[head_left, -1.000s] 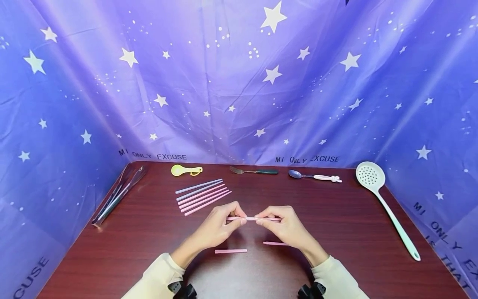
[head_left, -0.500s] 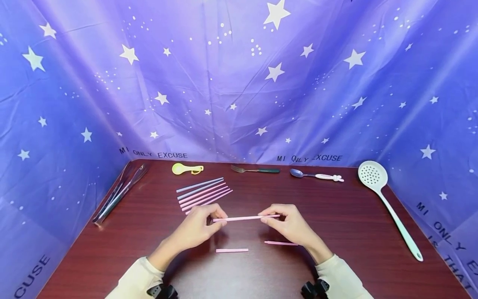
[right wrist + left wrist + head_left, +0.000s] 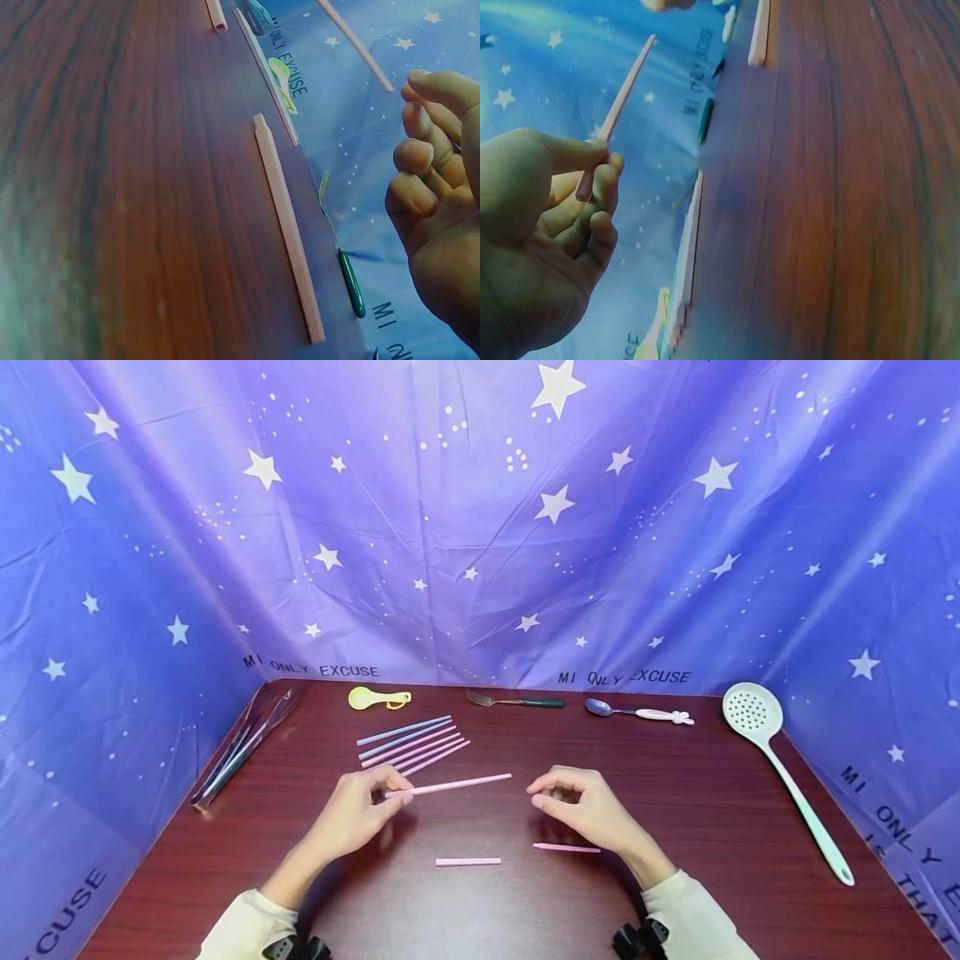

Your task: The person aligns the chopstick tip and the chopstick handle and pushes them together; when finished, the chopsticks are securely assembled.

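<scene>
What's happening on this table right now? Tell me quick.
A person sits at a dark wooden table. Their left hand pinches one end of a pink straw and holds it above the table. The right hand is beside it, fingers loosely curled, holding nothing. Two short pink straw pieces lie in front of them, and a row of uncut straws lies farther back.

Pink straw [image 3: 448, 786]: long, thin, straight, pale pink; held above the tabletop at centre frame, slightly tilted, right end higher and free, left end pinched in the fingertips of the left hand [image 3: 358, 810]; in the left wrist view it runs toward the upper left [image 3: 619, 108].
</scene>
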